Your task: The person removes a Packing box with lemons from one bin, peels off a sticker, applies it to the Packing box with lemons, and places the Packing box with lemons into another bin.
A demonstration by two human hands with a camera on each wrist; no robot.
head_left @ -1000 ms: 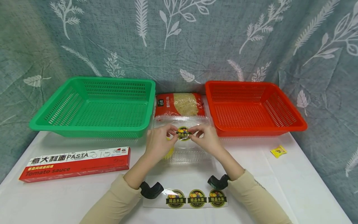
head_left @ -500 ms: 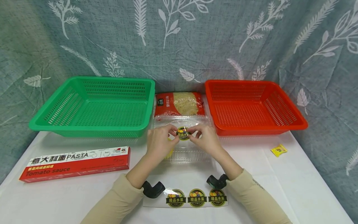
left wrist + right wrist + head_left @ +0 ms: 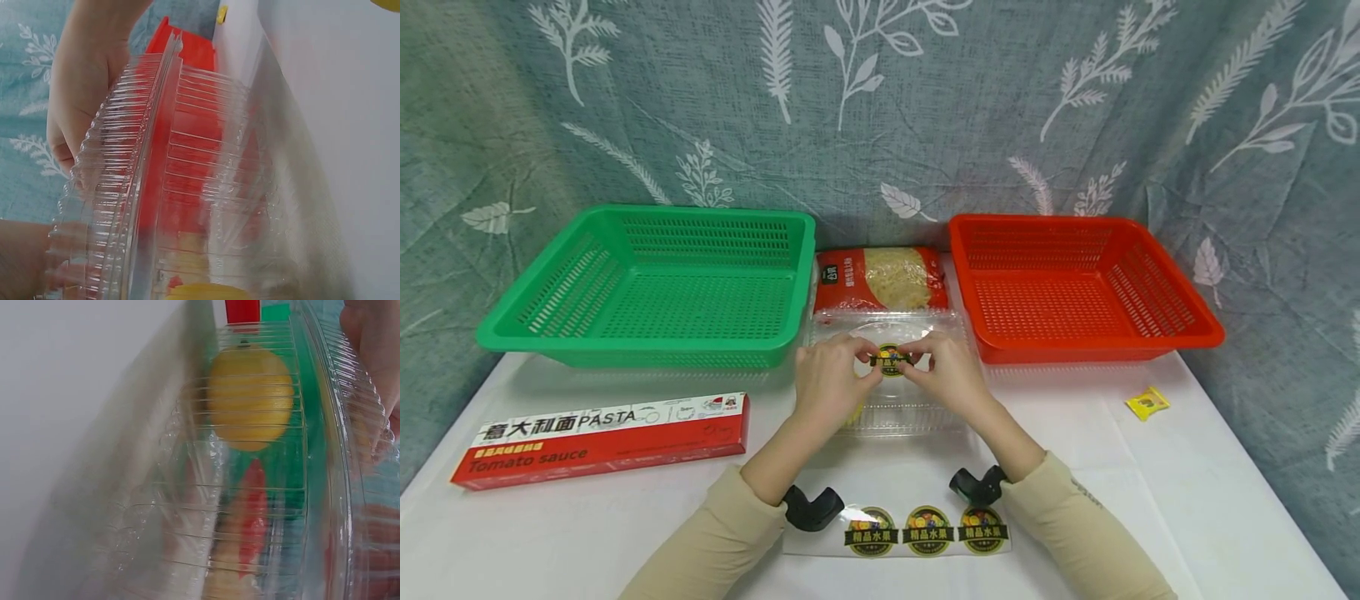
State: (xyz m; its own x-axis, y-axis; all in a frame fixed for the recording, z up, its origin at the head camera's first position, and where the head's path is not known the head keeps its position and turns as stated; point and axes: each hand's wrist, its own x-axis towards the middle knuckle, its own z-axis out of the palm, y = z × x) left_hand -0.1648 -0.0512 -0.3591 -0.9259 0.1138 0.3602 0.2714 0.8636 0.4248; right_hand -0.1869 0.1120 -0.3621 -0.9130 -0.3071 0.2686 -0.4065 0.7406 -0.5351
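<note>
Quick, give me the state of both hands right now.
Left hand: pinching the left edge of the round sticker on the clear box.
Right hand: pinching the sticker's right edge.

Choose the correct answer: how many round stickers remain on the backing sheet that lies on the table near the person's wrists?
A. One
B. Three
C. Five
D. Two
B: the head view shows three round stickers in a row on the backing sheet, while a fourth round sticker is pinched by the left hand and the right hand over the clear plastic container.
</note>
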